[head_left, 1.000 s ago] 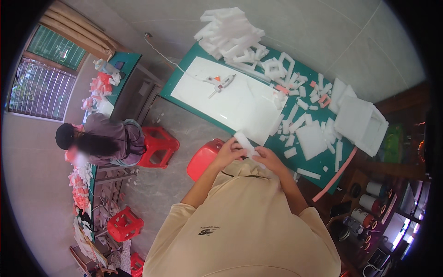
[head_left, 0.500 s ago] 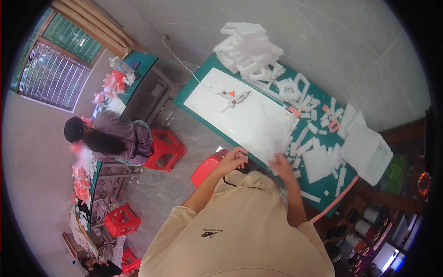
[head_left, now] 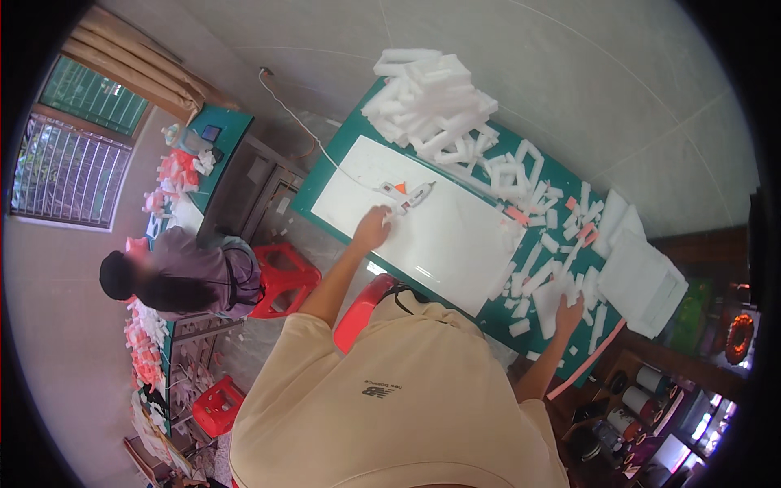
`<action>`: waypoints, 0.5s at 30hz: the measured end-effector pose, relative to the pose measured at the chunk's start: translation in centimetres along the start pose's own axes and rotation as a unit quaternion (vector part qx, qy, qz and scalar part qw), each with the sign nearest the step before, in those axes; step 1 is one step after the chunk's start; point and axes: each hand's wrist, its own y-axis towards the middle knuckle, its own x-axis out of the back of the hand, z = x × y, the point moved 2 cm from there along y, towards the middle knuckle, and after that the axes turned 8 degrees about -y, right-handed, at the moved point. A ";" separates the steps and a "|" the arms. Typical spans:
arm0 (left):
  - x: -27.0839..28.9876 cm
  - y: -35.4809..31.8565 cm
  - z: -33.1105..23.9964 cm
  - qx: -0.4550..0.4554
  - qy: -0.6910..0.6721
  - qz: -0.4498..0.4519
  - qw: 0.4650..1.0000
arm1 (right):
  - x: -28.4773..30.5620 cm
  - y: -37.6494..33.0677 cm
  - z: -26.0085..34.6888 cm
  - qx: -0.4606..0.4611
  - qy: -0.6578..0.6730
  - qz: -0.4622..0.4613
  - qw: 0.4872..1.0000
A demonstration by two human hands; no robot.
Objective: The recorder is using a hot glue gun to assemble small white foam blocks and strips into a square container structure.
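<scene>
White beneath one of two hands (head_left: 372, 228), one board (head_left: 455, 236) bears one glue gun (head_left: 419, 195).

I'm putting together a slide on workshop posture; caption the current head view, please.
Left hand beside the glue gun on a white board, right hand at a white foam sheet.

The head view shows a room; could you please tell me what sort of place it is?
Probably a small craft workshop: a corded glue gun sits on a white board, and white foam pieces are heaped on the green table.
</scene>
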 end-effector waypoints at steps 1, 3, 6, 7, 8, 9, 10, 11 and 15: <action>0.1 1.1 1.0 0.000 -0.003 -0.006 1.000 | -1.0 -1.2 0.9 -0.027 0.007 0.034 0.999; 0.6 4.2 2.5 -0.016 0.076 -0.012 0.997 | -2.7 -2.7 3.4 -0.053 0.039 0.068 0.996; 0.7 7.6 4.2 -0.030 0.118 0.021 0.992 | -4.5 -4.0 6.9 -0.074 0.088 0.106 0.988; 0.6 8.4 4.5 -0.073 0.136 0.018 0.988 | -4.8 -4.1 7.8 -0.061 0.086 0.124 0.987; 0.4 9.0 4.9 -0.055 0.137 0.032 0.989 | -4.9 -4.1 8.5 -0.032 0.093 0.127 0.987; 0.3 9.7 5.4 -0.046 0.151 0.067 0.985 | -5.1 -3.9 9.0 -0.048 0.079 0.144 0.985; 0.4 10.4 5.8 -0.048 0.164 0.094 0.981 | -5.1 -3.7 9.5 -0.041 0.073 0.148 0.985; 0.6 10.7 6.2 -0.031 0.166 0.097 0.981 | -5.1 -3.5 9.8 -0.029 0.077 0.144 0.986; 0.9 11.0 6.9 -0.024 0.162 0.157 0.974 | -5.1 -2.3 10.7 -0.027 0.067 0.134 0.988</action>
